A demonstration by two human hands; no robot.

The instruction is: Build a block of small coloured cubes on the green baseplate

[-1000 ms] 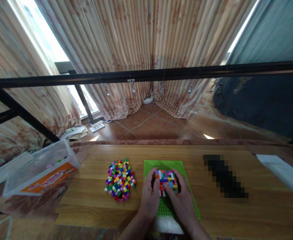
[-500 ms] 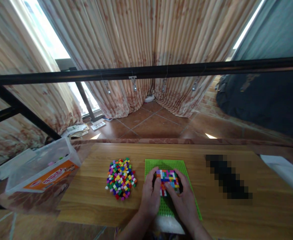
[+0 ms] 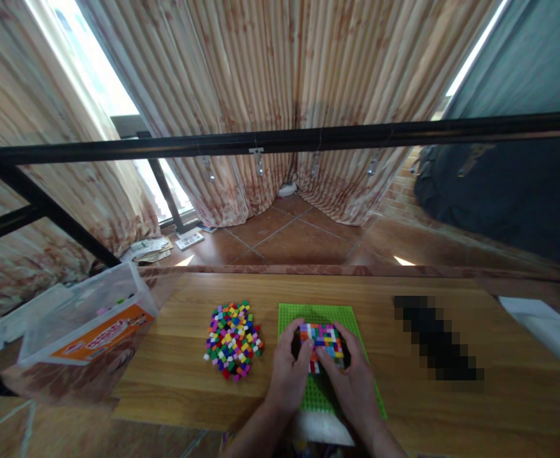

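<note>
A block of many-coloured toy bricks point(image 3: 325, 337) is held between both hands, over the green studded baseplate point(image 3: 315, 312). My left hand point(image 3: 289, 362) is closed around its left side, with the thumb on the top face. On the right side my right hand point(image 3: 349, 366) grips it in the same way, its thumb pressing near the middle of the bricks. The two thumbs lie close together. The underside of the block is hidden, so I cannot tell whether it touches the baseplate.
Left of the baseplate lies a heap of small coloured bricks point(image 3: 235, 340) on the wooden table point(image 3: 165, 375). A clear plastic bin point(image 3: 89, 318) with an orange label stands at the far left. A blurred-out dark object point(image 3: 437, 337) lies to the right. A black rail point(image 3: 284, 140) crosses beyond the table.
My left thumb has shifted slightly right across the bricks, closer to the right thumb. Both hands keep hold of the block, and the camera view has moved a little.
</note>
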